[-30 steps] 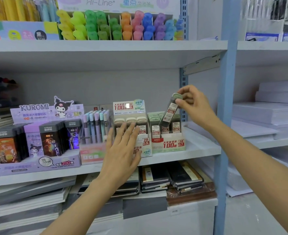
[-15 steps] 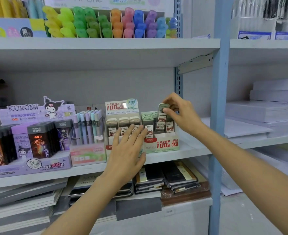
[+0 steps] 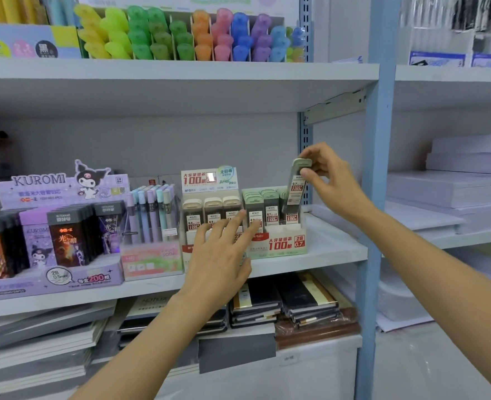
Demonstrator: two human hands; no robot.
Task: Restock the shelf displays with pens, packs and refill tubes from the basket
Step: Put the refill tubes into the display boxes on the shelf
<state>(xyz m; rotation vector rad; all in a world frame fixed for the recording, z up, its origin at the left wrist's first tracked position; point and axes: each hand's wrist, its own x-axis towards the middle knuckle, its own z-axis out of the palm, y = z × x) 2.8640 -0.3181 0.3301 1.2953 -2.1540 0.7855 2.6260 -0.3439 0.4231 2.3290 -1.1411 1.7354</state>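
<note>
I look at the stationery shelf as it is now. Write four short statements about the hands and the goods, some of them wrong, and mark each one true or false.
1. The right hand pinches a dark plastic refill tube with a pale green cap near its top. True.
2. The left hand grips a pen. False: it is open, with straight fingers, and holds nothing.
3. The tube is tilted over the white-and-green cardboard display box marked 0.7. True.
4. The purple cardboard Kuromi display tray stands right of that box. False: it stands far to its left.
</note>
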